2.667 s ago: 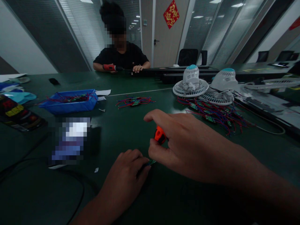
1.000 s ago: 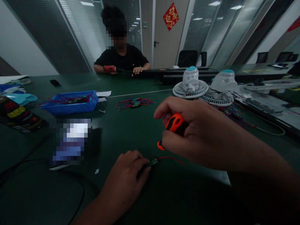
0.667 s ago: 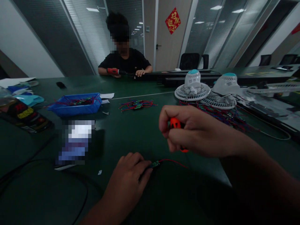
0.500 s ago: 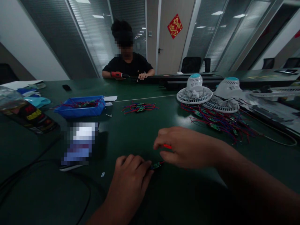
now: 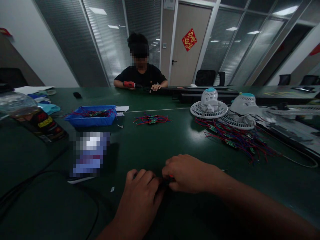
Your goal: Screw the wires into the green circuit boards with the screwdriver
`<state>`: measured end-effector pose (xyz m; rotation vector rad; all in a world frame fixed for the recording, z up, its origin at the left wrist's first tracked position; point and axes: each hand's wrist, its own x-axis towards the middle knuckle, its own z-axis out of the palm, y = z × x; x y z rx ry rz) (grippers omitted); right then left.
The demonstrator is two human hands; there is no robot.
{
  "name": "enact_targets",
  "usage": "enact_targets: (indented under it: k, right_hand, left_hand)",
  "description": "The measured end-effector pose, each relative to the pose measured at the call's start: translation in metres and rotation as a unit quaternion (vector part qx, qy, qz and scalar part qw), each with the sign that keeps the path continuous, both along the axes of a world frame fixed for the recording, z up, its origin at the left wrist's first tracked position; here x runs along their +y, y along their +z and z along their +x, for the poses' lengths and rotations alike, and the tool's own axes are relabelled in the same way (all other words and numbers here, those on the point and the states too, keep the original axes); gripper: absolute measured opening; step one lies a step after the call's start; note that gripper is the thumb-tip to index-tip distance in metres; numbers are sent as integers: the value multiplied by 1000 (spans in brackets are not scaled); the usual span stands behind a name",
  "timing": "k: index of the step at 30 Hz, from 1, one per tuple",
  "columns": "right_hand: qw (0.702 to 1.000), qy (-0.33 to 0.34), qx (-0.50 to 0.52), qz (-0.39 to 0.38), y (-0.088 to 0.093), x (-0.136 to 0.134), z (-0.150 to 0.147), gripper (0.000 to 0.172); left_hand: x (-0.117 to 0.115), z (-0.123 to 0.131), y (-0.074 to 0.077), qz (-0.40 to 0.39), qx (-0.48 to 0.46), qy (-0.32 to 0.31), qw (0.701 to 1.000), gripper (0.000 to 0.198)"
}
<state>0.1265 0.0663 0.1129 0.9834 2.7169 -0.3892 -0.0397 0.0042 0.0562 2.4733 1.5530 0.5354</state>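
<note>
My left hand (image 5: 143,190) is low in the middle of the view, its fingers closed on a small wired circuit board (image 5: 163,183). The board is dark and mostly covered by my fingers. Right against it, my right hand (image 5: 183,173) is closed with thumb and fingers pinched at the board's right end. A bit of something orange-red (image 5: 171,176) shows between those fingers; its kind is hidden. Farther up the table lies a small bunch of green circuit boards with red and blue wires (image 5: 153,119).
A blue tray (image 5: 91,121) holds more wired boards. Left of me are a phone (image 5: 90,155), a bottle (image 5: 41,121) and black cables. White fan-like housings (image 5: 209,105) stand at right beside a wire heap (image 5: 231,141). Across the table a person (image 5: 141,73) holds a red power tool (image 5: 129,84).
My right hand has come down and left onto the board, and its fingers have closed. My left hand keeps its hold. The view has tilted up slightly.
</note>
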Motion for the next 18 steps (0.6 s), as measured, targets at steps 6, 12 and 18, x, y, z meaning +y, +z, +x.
enact_targets:
  k: [6, 12, 18]
  right_hand:
    - [1000, 11, -2, 11, -1, 0, 0, 13]
    - [999, 30, 10, 24, -1, 1, 1, 11]
    - [998, 39, 28, 29, -1, 0, 1, 10]
  left_hand:
    - [-1, 0, 2, -31, -7, 8, 999, 15]
    - [2, -1, 5, -55, -16, 19, 998, 15]
    - [3, -2, 7, -74, -2, 33, 997, 12]
